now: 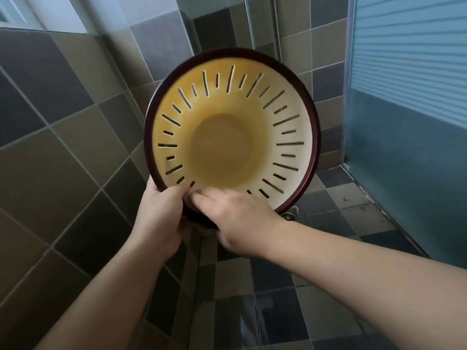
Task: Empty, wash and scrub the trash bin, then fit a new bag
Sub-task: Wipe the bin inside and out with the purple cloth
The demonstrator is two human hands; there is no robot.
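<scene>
Here the tiled wall (63, 127) fills the nine o'clock side, and a frosted glass door (409, 122) stands at three o'clock, its top and right edge cut off. The tiled floor (348, 213) shows at four o'clock. In the middle, the trash bin (227, 137) is held up with its mouth toward the camera: cream inside, slotted walls, a dark rim (317, 137); its outer wall is hidden. At seven o'clock on the rim the left hand (159, 218) grips the bin from outside, thumb over the edge. The right hand (242, 218), blurred, lies at six o'clock with fingers (202, 198) on the rim; whether they curl round it cannot be made out. A small metal drain (289, 215) peeks from behind the bin at five o'clock, mostly hidden
</scene>
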